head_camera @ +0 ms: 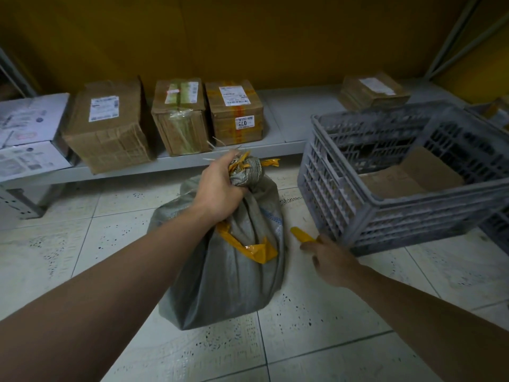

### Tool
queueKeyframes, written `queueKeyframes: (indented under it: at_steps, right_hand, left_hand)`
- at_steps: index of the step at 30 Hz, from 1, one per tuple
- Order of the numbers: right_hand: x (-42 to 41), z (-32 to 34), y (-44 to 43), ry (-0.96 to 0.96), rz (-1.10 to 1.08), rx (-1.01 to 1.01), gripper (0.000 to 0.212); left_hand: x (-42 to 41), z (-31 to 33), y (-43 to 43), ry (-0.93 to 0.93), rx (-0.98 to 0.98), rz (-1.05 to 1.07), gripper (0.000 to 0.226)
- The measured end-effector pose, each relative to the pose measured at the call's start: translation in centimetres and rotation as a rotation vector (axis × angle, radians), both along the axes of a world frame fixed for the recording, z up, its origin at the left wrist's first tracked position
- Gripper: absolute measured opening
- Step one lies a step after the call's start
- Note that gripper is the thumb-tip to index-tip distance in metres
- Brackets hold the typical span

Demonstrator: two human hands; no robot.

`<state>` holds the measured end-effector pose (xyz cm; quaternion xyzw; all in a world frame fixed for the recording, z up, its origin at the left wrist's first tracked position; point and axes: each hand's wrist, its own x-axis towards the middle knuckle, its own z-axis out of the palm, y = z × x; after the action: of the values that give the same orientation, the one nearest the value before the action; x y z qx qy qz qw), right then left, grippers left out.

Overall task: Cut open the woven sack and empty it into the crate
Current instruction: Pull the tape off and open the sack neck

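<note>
Left hand [220,188] round sack [234,285]; cardboard-lined crate [325,183]

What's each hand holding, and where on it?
Left hand grips the woven sack by its tied neck. Right hand holds a yellow tool by one end.

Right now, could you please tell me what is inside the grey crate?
A piece of brown cardboard lies on the floor of the crate. The near wall hides the floor's front part, so anything there cannot be seen.
</note>
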<state>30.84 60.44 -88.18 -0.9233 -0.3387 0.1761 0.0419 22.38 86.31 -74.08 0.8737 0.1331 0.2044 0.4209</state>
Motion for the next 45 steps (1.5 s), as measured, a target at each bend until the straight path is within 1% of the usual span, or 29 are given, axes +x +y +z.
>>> queueKeyframes:
  at_steps: [3,6,10,12,15,17,19,21,23,26,28,29,31,32,34,36,38,40,42,45]
  right_hand:
    - [-0.5,-1.3,0.2,0.077,0.053,-0.113,0.055]
    - [-0.8,-2.2,0.6,0.184,0.040,-0.207,0.066]
    - [-0.5,-2.7,0.7,0.291,0.014,-0.275,0.077]
    - [-0.3,-2.6,0.9,0.312,-0.013,-0.295,0.080]
    - [0.2,-2.2,0.9,0.273,-0.051,-0.289,0.077]
    - [0.5,-1.7,0.7,0.238,-0.073,-0.205,0.071]
    - [0.6,-0.7,0.9,0.172,-0.090,-0.062,0.062]
    - [0.6,0.9,1.7,0.065,-0.124,0.105,0.053]
    - [0.6,3.1,2.9,-0.014,-0.210,0.354,0.042]
    - [0.3,7.3,4.9,-0.128,-0.330,0.742,0.021]
    - [-0.2,10.1,6.1,-0.105,-0.365,0.933,0.010]
    - [-0.6,11.5,6.7,-0.058,-0.361,1.019,0.007]
    - [-1.7,13.8,7.6,0.024,-0.298,1.136,0.009]
    - [-2.4,14.7,7.8,0.040,-0.235,1.154,0.011]
    - [-3.7,15.9,8.4,0.075,-0.106,1.115,0.019]
    - [-4.7,16.1,9.2,0.124,-0.071,1.056,0.036]
    - [-5.2,16.1,9.9,0.098,-0.112,1.010,0.054]
    - [-5.5,16.1,10.4,0.079,-0.181,0.984,0.065]
    - [-5.7,16.5,10.7,0.072,-0.255,0.980,0.066]
    - [-5.3,16.9,10.5,0.079,-0.365,1.026,0.059]
  left_hand:
    - [0.0,-0.2,-0.2,-0.005,-0.002,-0.011,0.052]
    - [0.0,-0.3,-0.1,-0.007,-0.016,-0.022,0.052]
    - [-0.1,-0.3,0.1,0.004,-0.040,-0.033,0.054]
    - [-0.2,-0.3,0.1,0.002,-0.054,-0.035,0.053]
    - [-0.3,-0.2,0.1,0.014,-0.094,-0.039,0.053]
    - [-0.5,0.1,0.0,0.039,-0.119,-0.036,0.056]
    - [-0.7,0.4,-0.3,0.057,-0.133,-0.038,0.058]
    - [-0.9,0.8,-0.5,0.063,-0.137,-0.040,0.061]
    - [-1.2,1.1,-0.7,0.063,-0.144,-0.049,0.066]
    - [-1.7,1.5,-0.5,0.072,-0.181,-0.056,0.080]
    - [-2.1,1.8,-0.5,0.071,-0.198,-0.065,0.091]
    - [-2.3,2.1,-0.5,0.068,-0.211,-0.073,0.094]
    - [-2.7,2.5,-0.7,0.062,-0.243,-0.097,0.093]
    - [-2.8,2.7,-0.9,0.060,-0.252,-0.106,0.090]
    - [-2.9,3.0,-1.2,0.045,-0.272,-0.116,0.080]
    - [-3.0,3.1,-1.5,0.043,-0.324,-0.099,0.074]
    - [-3.0,3.4,-1.5,0.049,-0.389,-0.078,0.067]
    - [-3.0,3.8,-1.8,0.058,-0.428,-0.086,0.056]
    - [-3.0,4.2,-2.3,0.069,-0.424,-0.108,0.050]
    - [-3.0,4.8,-3.0,0.060,-0.424,-0.151,0.055]
